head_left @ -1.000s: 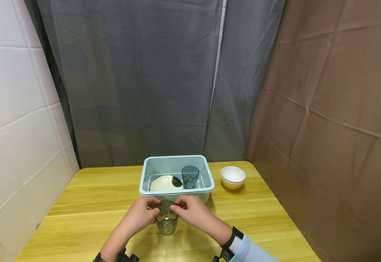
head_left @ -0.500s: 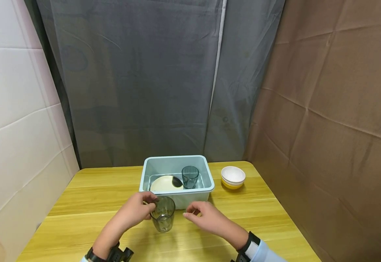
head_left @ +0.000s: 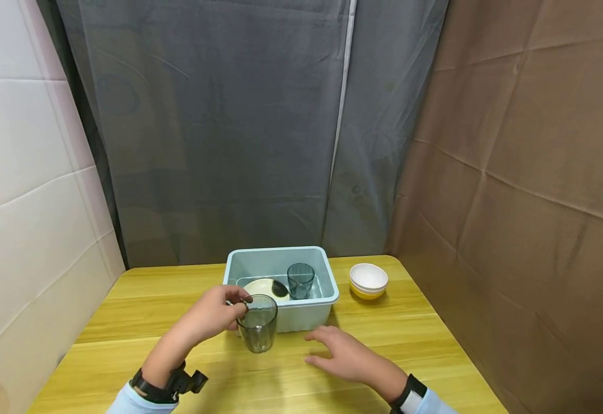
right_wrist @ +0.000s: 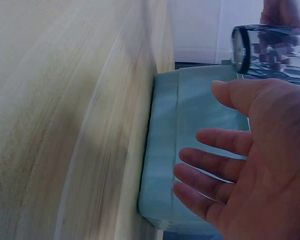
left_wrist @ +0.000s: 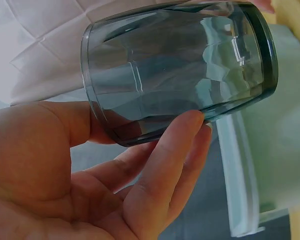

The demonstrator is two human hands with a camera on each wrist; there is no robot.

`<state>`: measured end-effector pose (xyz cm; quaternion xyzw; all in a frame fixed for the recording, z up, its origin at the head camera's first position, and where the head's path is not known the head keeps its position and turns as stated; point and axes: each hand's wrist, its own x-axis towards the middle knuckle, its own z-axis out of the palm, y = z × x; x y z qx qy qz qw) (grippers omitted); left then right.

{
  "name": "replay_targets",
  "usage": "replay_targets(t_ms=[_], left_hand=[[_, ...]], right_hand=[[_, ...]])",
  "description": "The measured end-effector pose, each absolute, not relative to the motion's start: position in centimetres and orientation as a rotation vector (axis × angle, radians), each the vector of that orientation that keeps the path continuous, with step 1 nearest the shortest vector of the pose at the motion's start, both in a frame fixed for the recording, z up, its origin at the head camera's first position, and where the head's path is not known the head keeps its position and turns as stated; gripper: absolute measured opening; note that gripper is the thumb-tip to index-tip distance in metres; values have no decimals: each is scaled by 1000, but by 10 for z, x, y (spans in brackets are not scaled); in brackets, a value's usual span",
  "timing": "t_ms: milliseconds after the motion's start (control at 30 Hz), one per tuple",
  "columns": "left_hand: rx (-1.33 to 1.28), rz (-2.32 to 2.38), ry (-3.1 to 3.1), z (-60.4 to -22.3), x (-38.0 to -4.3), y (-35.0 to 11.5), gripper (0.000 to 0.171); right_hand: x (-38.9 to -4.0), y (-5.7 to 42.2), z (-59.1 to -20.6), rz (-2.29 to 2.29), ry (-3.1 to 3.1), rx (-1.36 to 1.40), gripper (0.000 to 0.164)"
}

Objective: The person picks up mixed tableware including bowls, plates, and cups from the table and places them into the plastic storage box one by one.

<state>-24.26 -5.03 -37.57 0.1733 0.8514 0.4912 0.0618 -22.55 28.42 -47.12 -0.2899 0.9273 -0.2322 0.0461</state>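
Note:
My left hand (head_left: pixel 213 315) pinches the left side of a clear grey drinking glass (head_left: pixel 259 333) at its rim, thumb inside and fingers outside. The glass is upright, raised in front of the light blue plastic basin (head_left: pixel 301 315); the left wrist view shows the faceted glass (left_wrist: pixel 170 70) large, fingers along its wall. To the right, my right hand (head_left: pixel 350 359) holds nothing, its fingers spread in front of the basin. Inside the basin are a second, bluish glass (head_left: pixel 300 282) and a cream plate (head_left: pixel 260 287) with a dark patch.
A white bowl (head_left: pixel 369 276) stacked on a yellow one (head_left: pixel 366 295) stands right of the basin on the wooden table (head_left: pixel 167 305). A grey curtain (head_left: pixel 218 138) hangs behind; a white cloth (head_left: pixel 27 172) and a brown cloth (head_left: pixel 529 190) close off the sides.
My right hand has let go of the glass, moved right and opened its fingers. My left hand keeps hold of the glass and has raised it slightly towards the basin.

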Motion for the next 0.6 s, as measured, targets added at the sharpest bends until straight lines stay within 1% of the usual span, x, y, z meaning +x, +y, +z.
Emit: replay_targets(t_ms=[100, 300, 600], left_hand=[[546, 1465, 2577, -362, -245, -50, 24], [612, 1395, 2610, -342, -253, -48, 28], [596, 1337, 2624, -316, -279, -37, 23]], right_hand=[[-224, 287, -471, -714, 2818, -892, 47], [-220, 291, -473, -726, 2798, -941, 41], [-217, 295, -473, -746, 2784, -955, 41]])
